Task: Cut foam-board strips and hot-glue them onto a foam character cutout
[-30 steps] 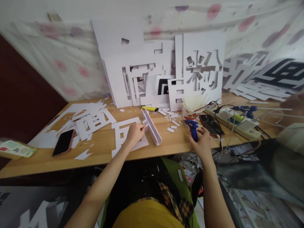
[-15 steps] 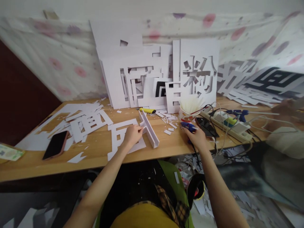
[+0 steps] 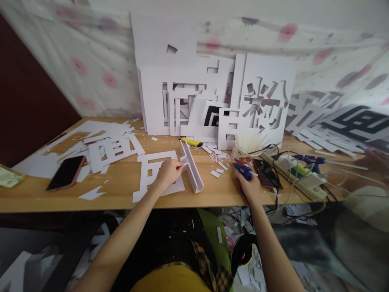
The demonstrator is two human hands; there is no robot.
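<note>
My left hand (image 3: pixel 169 172) pinches the near-left part of a white foam-board piece (image 3: pixel 196 180) with upright edges, which stands on the table. Under that hand lies a flat white board with cut-out openings (image 3: pixel 144 172). My right hand (image 3: pixel 251 187) is wrapped round a blue hot glue gun (image 3: pixel 243 170), its nozzle side hard to make out. The gun is close to the table, right of the foam-board piece and apart from it. Small white offcuts (image 3: pixel 216 173) lie between the two hands. Just behind the gun stands a paper cup of glue sticks (image 3: pixel 241 156).
A yellow utility knife (image 3: pixel 192 142) lies behind the piece. Cut-out boards (image 3: pixel 164 69) lean on the wall. One phone (image 3: pixel 67 172) is at left, another (image 3: pixel 267 173) at right beside a power strip (image 3: pixel 310 188) with tangled cables. Another person's blurred hand (image 3: pixel 373 170) is far right.
The camera view has tilted and shifted slightly, so the boards appear further right. Both hands keep their holds, with little visible movement over the table.
</note>
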